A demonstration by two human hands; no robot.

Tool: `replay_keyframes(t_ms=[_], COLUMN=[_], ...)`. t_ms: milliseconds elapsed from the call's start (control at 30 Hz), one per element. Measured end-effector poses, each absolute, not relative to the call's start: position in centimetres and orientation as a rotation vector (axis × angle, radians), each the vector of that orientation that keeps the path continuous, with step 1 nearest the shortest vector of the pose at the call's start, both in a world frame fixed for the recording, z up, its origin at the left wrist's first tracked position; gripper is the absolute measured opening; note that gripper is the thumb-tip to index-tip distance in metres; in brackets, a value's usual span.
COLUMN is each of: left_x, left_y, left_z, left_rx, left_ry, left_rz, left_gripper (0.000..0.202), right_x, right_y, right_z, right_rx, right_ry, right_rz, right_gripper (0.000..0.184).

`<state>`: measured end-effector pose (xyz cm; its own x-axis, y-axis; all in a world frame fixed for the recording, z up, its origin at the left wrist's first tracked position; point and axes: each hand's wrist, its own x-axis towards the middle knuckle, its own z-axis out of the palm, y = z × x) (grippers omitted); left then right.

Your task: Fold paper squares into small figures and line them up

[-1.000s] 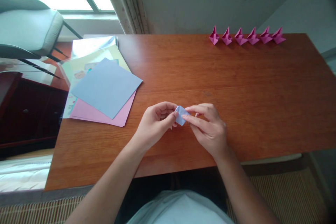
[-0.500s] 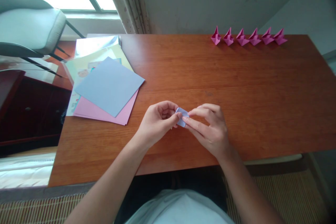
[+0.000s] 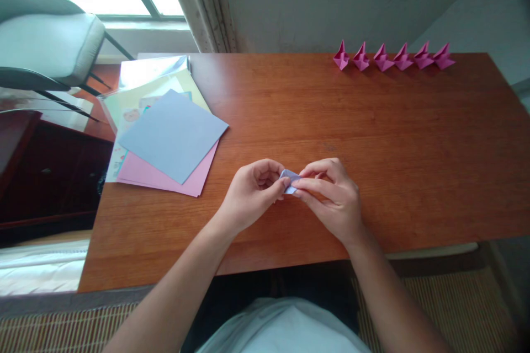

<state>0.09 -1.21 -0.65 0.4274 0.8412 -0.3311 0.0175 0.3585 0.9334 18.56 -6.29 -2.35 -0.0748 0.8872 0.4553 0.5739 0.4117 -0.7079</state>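
A small folded piece of light blue paper (image 3: 290, 181) is pinched between both of my hands just above the brown wooden table (image 3: 372, 138). My left hand (image 3: 250, 193) grips its left side with thumb and curled fingers. My right hand (image 3: 334, 198) pinches its right side, fingers pressed together over it. Most of the piece is hidden by my fingertips.
A light blue sheet (image 3: 174, 135) lies on a pink sheet (image 3: 165, 179) and a paper pack (image 3: 136, 99) at the table's left. Several pink folded paper figures (image 3: 393, 58) stand in a row along the far right edge. A grey chair (image 3: 45, 44) stands by the window.
My fingers have closed further over the blue piece, so less of it shows. Both hands have shifted slightly right and away from me.
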Motion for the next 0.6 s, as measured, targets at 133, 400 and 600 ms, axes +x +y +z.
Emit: replay_keyframes(t_ms=[133,400,600], left_x=[-0.3,-0.6,-0.5], left_y=[-0.8,-0.7,-1.0], left_z=[-0.3,0.0,-0.1], left_rx=[1.014,1.067,1.067], left_ry=[0.954,0.868,0.887], left_rz=[0.593,0.504,0.549], left_gripper=[0.033,0.025,0.022], right_x=[19.0,20.3,20.2], right_y=[-6.6,-7.0,-6.8], right_z=[-2.2,-1.6,-1.4], right_rx=[-1.253,-1.108,-1.069], right_ry=[-1.826,-2.057,-2.107], right_rz=[0.291,0.245,0.224], right_gripper=[0.025,0.043,0.03])
